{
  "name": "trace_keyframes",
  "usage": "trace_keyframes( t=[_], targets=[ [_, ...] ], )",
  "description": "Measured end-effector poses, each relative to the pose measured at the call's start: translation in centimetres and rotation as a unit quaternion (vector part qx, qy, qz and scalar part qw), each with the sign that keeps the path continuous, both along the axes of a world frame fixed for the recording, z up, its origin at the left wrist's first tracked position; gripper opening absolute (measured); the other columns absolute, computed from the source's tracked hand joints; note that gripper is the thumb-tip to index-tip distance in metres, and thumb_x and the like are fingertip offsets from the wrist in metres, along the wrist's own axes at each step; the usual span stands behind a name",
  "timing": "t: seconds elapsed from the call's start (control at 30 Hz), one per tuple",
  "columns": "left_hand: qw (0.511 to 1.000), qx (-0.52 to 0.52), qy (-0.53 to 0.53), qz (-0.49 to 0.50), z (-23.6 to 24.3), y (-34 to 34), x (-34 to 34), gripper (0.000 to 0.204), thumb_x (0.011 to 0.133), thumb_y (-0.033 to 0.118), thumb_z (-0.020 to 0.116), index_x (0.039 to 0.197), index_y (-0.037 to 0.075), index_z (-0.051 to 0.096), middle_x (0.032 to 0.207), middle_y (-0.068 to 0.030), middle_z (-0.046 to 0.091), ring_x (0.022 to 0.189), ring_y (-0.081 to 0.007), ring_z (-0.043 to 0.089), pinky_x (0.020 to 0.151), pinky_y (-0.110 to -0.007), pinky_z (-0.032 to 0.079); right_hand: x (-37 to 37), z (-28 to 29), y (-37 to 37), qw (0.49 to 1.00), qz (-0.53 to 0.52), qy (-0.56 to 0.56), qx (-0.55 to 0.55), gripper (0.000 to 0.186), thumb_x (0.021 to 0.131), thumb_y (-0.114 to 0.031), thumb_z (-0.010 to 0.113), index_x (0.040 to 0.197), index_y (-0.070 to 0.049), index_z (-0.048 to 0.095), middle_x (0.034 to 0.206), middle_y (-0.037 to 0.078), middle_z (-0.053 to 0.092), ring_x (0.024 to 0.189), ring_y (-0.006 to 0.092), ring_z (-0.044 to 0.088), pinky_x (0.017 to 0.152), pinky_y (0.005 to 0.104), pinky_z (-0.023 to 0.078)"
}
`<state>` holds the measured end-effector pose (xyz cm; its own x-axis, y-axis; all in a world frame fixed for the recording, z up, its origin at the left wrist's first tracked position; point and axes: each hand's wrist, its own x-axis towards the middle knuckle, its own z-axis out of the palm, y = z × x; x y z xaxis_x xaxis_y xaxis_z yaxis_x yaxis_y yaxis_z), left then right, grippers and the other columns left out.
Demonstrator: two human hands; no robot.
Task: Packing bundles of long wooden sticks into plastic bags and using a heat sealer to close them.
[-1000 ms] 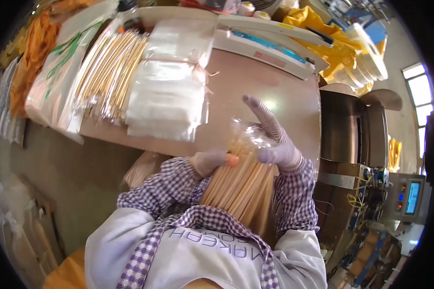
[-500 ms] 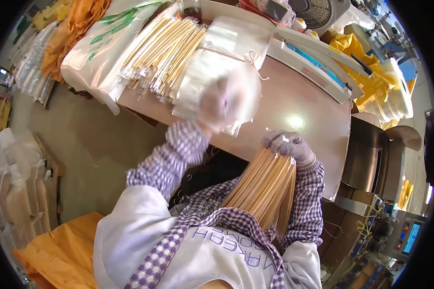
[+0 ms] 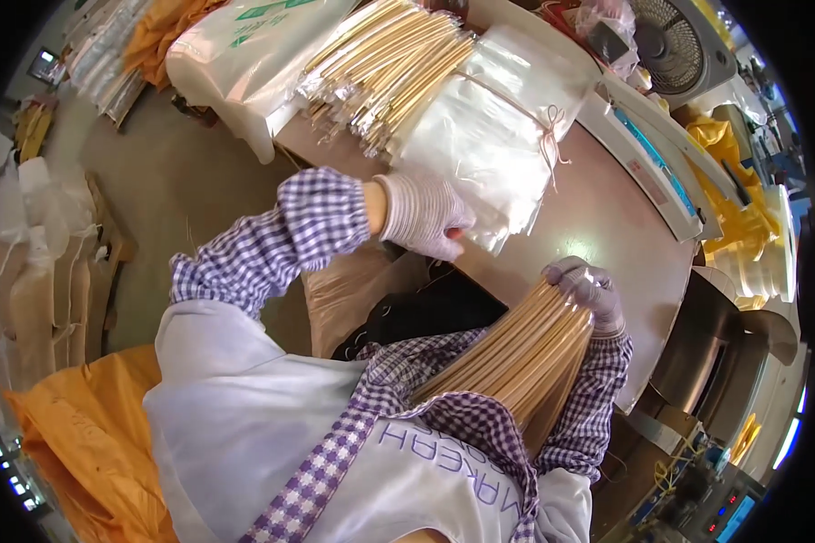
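My right hand (image 3: 593, 294), in a pale knit glove, grips the top end of a clear-bagged bundle of thin wooden sticks (image 3: 512, 353). The bundle slants down against my apron, its lower end hidden behind the checked cloth. My left hand (image 3: 427, 215), gloved too, is closed with fingers curled beside the near edge of a stack of clear plastic bags (image 3: 480, 136). A bare fingertip shows at the glove's end. Whether anything is between those fingers is hidden. A thin cord tied in a bow (image 3: 550, 127) crosses the stack.
Several packed stick bundles (image 3: 385, 68) lie left of the bags, beside a large white plastic sack (image 3: 244, 68). A long white bag sealer (image 3: 647, 158) stands at the table's right, a fan (image 3: 675, 45) behind it. A metal bin (image 3: 697, 339) is beyond the table edge (image 3: 666, 330).
My left hand, blurred over the bags before, has come back to their near edge with its fingers curled. The right hand keeps its grip on the stick bundle. The view has shifted.
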<state>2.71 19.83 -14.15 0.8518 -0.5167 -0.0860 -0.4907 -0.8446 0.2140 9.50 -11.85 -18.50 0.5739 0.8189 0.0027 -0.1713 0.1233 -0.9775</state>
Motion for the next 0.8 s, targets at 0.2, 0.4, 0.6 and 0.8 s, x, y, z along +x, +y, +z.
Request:
trace_keyframes(
  t=[0.2, 0.4, 0.6, 0.8],
  targets=[
    [0.892, -0.136, -0.390, 0.184, -0.6, 0.0, 7.2, 0.019, 0.080, 0.025, 0.056, 0.085, 0.007, 0.060, 0.072, -0.0087, 0.057, 0.061, -0.0212, 0.055, 0.053, -0.032, 0.047, -0.4, 0.8, 2.5, 0.998, 0.013, 0.033, -0.060, 0.024, 0.074, -0.020, 0.060, 0.080, 0.003, 0.065, 0.087, 0.015, 0.064, 0.085, 0.0248, 0.058, 0.079, 0.0327, 0.043],
    [0.992, 0.014, -0.089, 0.089, -3.8, -4.2, 4.6, 0.033, 0.077, 0.036, 0.062, 0.086, 0.005, 0.061, 0.082, -0.0080, 0.056, 0.076, -0.0207, 0.056, 0.068, -0.032, 0.048, -0.2, 1.1, 1.2, 0.996, 0.000, 0.000, -0.089, 0.027, 0.075, -0.022, 0.060, 0.082, 0.003, 0.066, 0.088, 0.014, 0.064, 0.085, 0.0240, 0.057, 0.080, 0.0320, 0.042],
    [0.942, -0.168, -0.268, 0.113, -5.5, -1.2, 3.9, 0.026, 0.072, 0.030, 0.067, 0.081, 0.007, 0.058, 0.081, -0.0065, 0.055, 0.076, -0.0225, 0.055, 0.068, -0.034, 0.047, 0.0, 2.3, 2.5, 0.992, 0.035, 0.001, -0.124, 0.030, 0.076, -0.024, 0.058, 0.085, 0.004, 0.064, 0.093, 0.012, 0.062, 0.091, 0.0228, 0.055, 0.085, 0.0322, 0.039],
    [0.961, -0.175, -0.177, 0.121, -7.0, -0.9, 6.3, 0.020, 0.074, 0.023, 0.067, 0.081, 0.005, 0.060, 0.074, -0.0059, 0.056, 0.071, -0.0205, 0.056, 0.065, -0.032, 0.047, -0.6, 2.0, 3.4, 0.994, -0.009, 0.040, -0.105, 0.031, 0.073, -0.025, 0.060, 0.083, 0.003, 0.065, 0.093, 0.015, 0.062, 0.094, 0.0253, 0.055, 0.088, 0.0331, 0.040]
  ],
)
